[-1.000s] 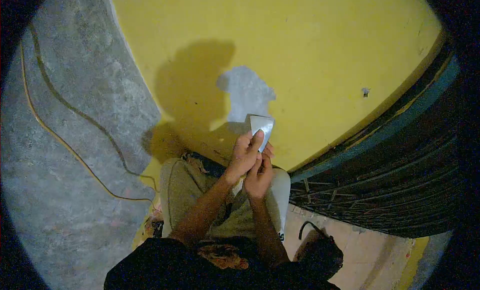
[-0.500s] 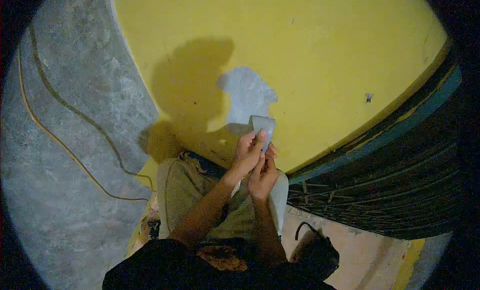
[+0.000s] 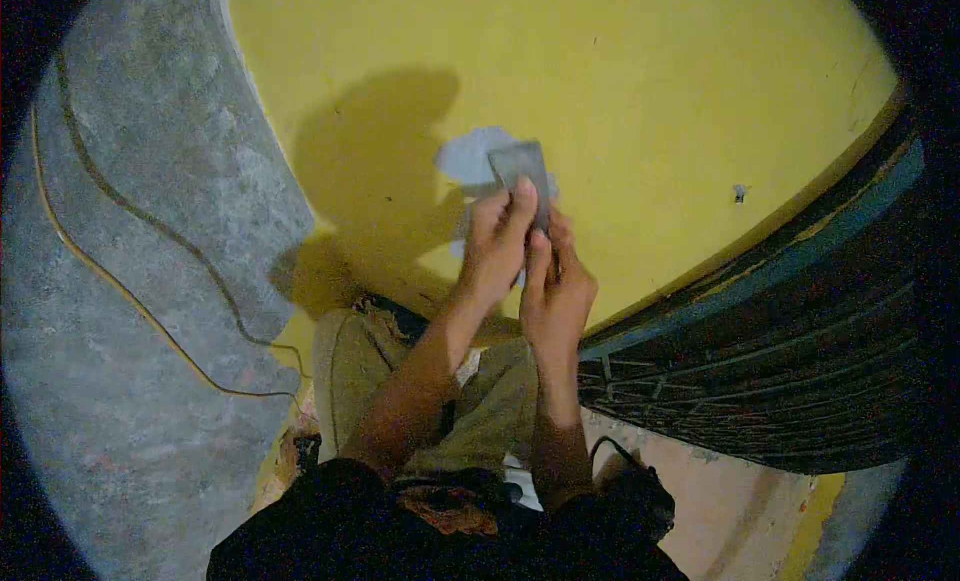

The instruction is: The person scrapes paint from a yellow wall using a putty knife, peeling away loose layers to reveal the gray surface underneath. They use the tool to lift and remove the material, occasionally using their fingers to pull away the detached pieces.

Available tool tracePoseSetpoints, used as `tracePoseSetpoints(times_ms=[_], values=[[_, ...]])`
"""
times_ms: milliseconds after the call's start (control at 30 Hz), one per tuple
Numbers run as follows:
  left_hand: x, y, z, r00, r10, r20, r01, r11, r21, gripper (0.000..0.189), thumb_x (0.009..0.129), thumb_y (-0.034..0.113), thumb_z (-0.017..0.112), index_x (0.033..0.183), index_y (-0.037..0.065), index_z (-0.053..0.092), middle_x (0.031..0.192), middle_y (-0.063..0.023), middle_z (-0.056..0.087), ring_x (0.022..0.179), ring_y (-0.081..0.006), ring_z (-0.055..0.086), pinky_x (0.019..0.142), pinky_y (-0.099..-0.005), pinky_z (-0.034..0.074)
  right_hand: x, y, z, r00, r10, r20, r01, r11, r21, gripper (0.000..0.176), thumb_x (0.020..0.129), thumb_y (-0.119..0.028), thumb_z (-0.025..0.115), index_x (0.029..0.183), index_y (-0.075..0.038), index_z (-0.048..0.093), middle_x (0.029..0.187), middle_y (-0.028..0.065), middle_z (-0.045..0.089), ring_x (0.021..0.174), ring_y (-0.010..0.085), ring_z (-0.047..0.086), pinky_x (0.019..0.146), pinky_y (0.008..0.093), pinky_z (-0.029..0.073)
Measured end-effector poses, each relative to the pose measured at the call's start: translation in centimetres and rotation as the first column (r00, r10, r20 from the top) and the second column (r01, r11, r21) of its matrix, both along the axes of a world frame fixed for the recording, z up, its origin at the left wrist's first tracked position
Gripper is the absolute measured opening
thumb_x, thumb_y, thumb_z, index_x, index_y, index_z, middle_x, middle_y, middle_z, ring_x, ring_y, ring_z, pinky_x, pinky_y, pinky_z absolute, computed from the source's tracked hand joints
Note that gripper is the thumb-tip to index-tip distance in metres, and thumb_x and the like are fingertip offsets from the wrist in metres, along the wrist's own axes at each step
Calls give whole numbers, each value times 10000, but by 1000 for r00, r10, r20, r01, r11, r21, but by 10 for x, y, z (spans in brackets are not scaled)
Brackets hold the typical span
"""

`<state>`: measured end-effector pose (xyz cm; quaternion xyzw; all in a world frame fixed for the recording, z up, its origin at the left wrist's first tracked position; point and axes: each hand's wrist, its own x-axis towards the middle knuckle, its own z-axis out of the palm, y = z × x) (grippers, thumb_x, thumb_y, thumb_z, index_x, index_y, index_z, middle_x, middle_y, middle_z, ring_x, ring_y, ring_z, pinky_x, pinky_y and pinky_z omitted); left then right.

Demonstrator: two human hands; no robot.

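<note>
A flat grey piece (image 3: 521, 161), perhaps sandpaper or a scraper blade, is held up in front of the yellow wall (image 3: 660, 101). My left hand (image 3: 496, 243) grips it with the thumb pressed on its face. My right hand (image 3: 560, 286) is closed around its lower right edge, thumb and fingers together. Behind the piece, a pale grey-white patch (image 3: 466, 157) shows on the yellow surface, partly covered by the piece and my hands.
A thin cable (image 3: 127, 293) and its shadow run down the grey surface (image 3: 150, 131) on the left. Dark metal grating (image 3: 760, 371) curves along the right. A small hole (image 3: 740, 193) marks the yellow wall. A dark strapped object (image 3: 640, 496) lies at lower right.
Both hands have moved up and away from my body with the grey piece, which now overlaps the pale patch. My right forearm has shifted slightly right.
</note>
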<state>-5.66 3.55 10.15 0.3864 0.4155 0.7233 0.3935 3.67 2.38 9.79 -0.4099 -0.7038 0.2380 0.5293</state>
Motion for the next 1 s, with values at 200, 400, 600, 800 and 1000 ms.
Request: tracePoseSetpoints(times_ms=[200,400,600,800,1000], values=[[-21,-19,-31,976,3,219,15,997,-78,410,980,401,446,972,8,560,841,-101,643,785,-168,627,740,-286,501,-20,-9,-24,992,87,96,-95,991,92,310,969,-211,466,1101,53,563,948,237,635,803,328,633,734,377,493],[1,-43,-90,983,163,88,-159,986,-51,370,987,362,442,1118,18,487,923,-86,640,878,-142,608,764,-292,487,-9,-44,-81,981,-65,183,65,998,8,329,972,-223,434,1168,23,528,1057,239,580,957,362,563,815,417,440],[3,-50,-96,996,-22,-90,0,973,-230,344,986,321,457,1109,5,509,923,-96,672,820,-135,620,706,-290,482,-1,-52,-101,967,-141,213,144,990,2,317,945,-181,488,1179,31,503,988,229,563,873,337,550,743,418,427],[6,-37,-99,957,-11,-290,-15,996,-85,321,963,342,507,958,37,609,795,-53,651,641,-103,561,574,-263,462,15,-48,-120,998,51,-30,-56,974,-220,196,938,-160,530,1027,14,513,839,125,591,671,200,560,597,344,441],[18,-34,-90,992,-125,-33,117,975,-187,357,986,338,460,1004,2,580,830,-80,677,728,-117,636,638,-267,507,27,-44,-116,995,58,-87,-90,895,-437,287,966,-230,463,1059,28,549,954,217,625,799,298,605,697,390,474]])
